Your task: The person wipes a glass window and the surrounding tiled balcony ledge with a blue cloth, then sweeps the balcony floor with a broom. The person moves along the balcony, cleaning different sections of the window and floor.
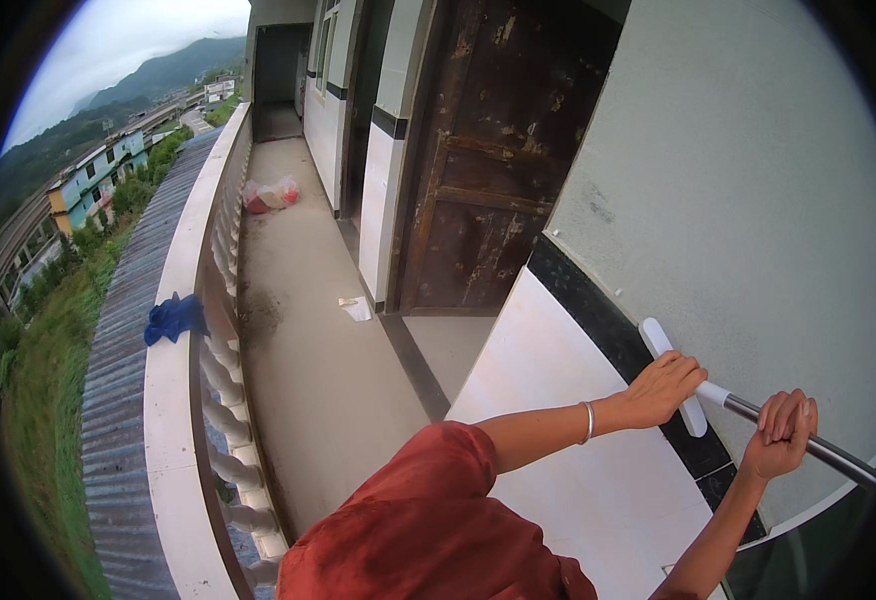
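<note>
A long-handled squeegee (696, 418) with a narrow white head and a shiny metal pole is at the right, its head close to the wall across the black tile strip. My left hand (663, 388), with a silver bangle on the wrist, is closed around the white part by the head and covers the head's middle. Farther down, the fingers of my right hand (783, 432) wrap the metal pole (843, 462). The pole's far end runs out of view at the right rim.
White tiles (558, 370) and a black strip (590, 310) line the lower wall. A worn brown door (488, 180) stands beyond. Along the left runs a balustrade (173, 420) with a blue cloth (176, 319) on its rail. A plastic bag (271, 195) and paper scrap (356, 308) lie on the floor.
</note>
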{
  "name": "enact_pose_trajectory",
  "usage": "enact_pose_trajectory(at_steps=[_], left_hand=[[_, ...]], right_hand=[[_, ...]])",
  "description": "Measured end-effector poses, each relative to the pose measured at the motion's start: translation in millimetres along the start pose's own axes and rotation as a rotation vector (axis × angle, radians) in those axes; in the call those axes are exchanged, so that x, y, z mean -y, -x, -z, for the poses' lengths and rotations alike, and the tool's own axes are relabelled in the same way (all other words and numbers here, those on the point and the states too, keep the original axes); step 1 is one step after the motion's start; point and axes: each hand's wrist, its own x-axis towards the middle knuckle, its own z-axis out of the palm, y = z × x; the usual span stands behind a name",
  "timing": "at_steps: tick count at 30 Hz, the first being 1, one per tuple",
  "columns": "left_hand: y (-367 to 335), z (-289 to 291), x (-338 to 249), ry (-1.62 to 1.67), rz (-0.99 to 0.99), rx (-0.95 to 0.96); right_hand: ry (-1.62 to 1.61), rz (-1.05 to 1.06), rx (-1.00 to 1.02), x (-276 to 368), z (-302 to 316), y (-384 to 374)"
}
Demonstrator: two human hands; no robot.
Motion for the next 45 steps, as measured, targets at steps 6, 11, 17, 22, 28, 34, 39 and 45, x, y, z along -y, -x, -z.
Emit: enact_pose_trajectory(at_steps=[6, 11, 17, 22, 28, 34, 39, 45], left_hand=[[-4, 126, 93, -0.231, 0.011, -0.033], [-23, 179, 156, -0.279, -0.046, -0.167], [-8, 131, 152, 0.052, 0.088, -0.145], [1, 98, 111, 0.17, 0.168, -0.123], [-31, 137, 82, 0.091, 0.027, -0.19], [-40, 190, 177, -0.437, -0.059, -0.382], [-34, 171, 160, -0.252, 0.172, -0.23], [-32, 165, 119, -0.08, 0.238, -0.096]], right_hand=[[-0.086, 0.056, 0.106, -81, -110, -21], [0.021, 0.142, 0.154, -116, -185, -48], [0.368, 0.016, 0.133, -113, -227, -70], [0.627, -0.032, 0.184, -86, -222, -74], [0.407, 0.109, 0.536, -25, -213, -89], [0.226, 0.246, 0.56, -105, -224, -89], [0.27, -0.022, 0.345, -91, -259, -91], [0.359, -0.004, 0.364, -61, -251, -103]])
